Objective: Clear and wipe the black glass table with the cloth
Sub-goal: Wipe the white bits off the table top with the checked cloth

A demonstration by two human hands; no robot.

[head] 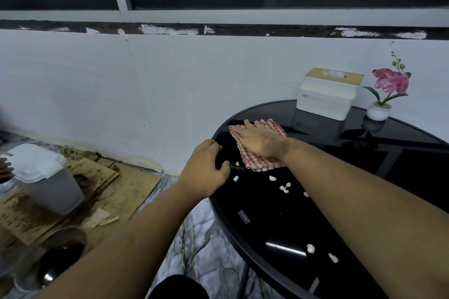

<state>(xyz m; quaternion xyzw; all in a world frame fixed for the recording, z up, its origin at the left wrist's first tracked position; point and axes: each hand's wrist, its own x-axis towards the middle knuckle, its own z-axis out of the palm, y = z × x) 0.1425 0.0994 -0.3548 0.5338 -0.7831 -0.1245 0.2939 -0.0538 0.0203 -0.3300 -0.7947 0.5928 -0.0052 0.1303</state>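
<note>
The round black glass table [272,221] fills the lower right. My right hand [261,139] lies flat, fingers spread, pressing a red-and-white checked cloth [257,162] onto the table's far left part. My left hand [205,171] is cupped over the table's left rim, fingers curled on the edge. Several small white crumbs [284,188] lie on the glass just in front of the cloth, and two more crumbs [311,248] lie nearer to me.
A white tissue box [326,97] with a wooden lid and a small white pot with a pink flower [380,110] stand at the table's back. Left on the floor are a lidded plastic container [46,179], stained cardboard [116,184] and a dark bowl [60,257].
</note>
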